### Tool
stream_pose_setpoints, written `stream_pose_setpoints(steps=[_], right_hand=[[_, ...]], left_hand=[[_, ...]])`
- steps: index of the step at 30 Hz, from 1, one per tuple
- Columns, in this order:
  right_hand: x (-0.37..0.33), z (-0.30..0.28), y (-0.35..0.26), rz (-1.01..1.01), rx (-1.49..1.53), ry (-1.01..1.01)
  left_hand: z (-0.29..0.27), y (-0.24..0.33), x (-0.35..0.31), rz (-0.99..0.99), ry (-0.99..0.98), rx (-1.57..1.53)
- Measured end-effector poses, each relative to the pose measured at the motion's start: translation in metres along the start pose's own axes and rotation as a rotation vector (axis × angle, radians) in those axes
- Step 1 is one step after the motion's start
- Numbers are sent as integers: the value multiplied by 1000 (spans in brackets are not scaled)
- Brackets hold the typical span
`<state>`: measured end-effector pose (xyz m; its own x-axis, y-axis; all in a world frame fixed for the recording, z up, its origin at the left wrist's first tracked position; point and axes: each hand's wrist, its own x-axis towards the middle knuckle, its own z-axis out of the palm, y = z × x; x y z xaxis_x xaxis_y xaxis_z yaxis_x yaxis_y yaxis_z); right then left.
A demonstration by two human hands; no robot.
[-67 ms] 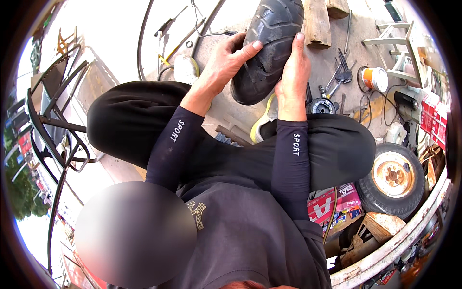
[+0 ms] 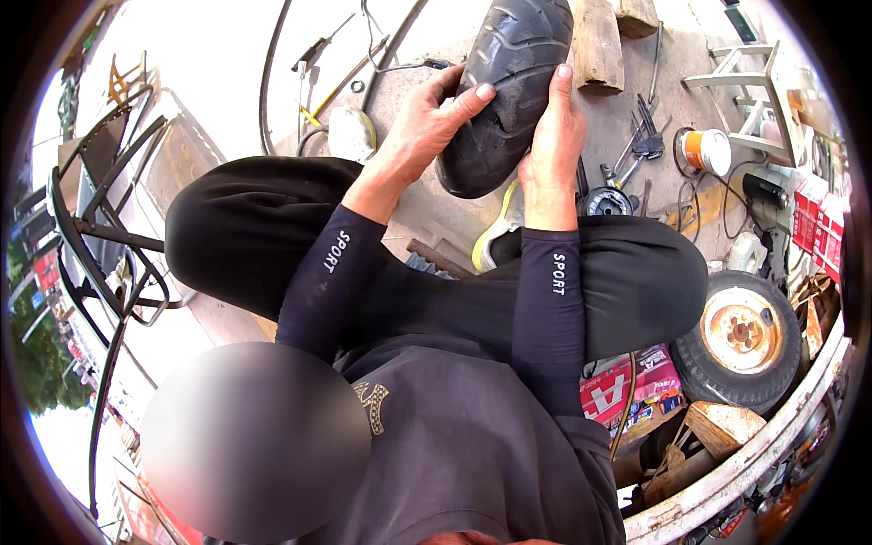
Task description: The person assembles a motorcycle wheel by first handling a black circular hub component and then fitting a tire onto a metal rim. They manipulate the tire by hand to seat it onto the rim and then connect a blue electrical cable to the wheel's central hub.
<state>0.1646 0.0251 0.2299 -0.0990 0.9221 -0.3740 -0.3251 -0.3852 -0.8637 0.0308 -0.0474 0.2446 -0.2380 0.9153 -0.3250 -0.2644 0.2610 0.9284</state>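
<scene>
A worn black tyre (image 2: 516, 68) stands upright in front of me, between my knees, its tread facing me. The upper part runs out of the picture. My left hand (image 2: 425, 125) grips its left side, the thumb lying on the tread and the other fingers hidden behind the sidewall. On the opposite side my right hand (image 2: 554, 150) holds it, thumb pointing up along the edge and fingers out of sight. A dark split or hole shows in the tread close to my left thumb.
Wooden blocks (image 2: 598, 50) lie beyond my right hand, with pliers-like tools (image 2: 643, 145) and a round metal part (image 2: 609, 202) nearer. Further right are a tub (image 2: 707, 151), a metal stool (image 2: 745, 86) and a small wheel (image 2: 743, 329). A metal-framed chair (image 2: 104, 213) stands left.
</scene>
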Motion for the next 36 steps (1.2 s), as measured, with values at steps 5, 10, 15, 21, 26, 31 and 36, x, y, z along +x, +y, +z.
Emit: stream_pose_setpoints(steps=[5, 10, 15, 21, 26, 31, 36], right_hand=[[-6, 2, 11, -19, 41, 0], [-17, -1, 24, -44, -68, 43], [-30, 1, 39, -110, -121, 62], [-30, -7, 35, -102, -109, 27], [-24, -13, 31, -98, -189, 122], [-26, -11, 21, 0, -179, 148], [-42, -21, 10, 95, -209, 191]], left_hand=[[-3, -6, -3, 124, -58, 17], [-8, 3, -1, 100, -85, 138], [-10, -12, 7, 171, -77, 336], [-8, -36, 7, 34, -70, 78], [5, -47, 1, 111, 61, 356], [-1, -54, -2, 126, 98, 366], [5, -12, -21, -3, 84, 420]])
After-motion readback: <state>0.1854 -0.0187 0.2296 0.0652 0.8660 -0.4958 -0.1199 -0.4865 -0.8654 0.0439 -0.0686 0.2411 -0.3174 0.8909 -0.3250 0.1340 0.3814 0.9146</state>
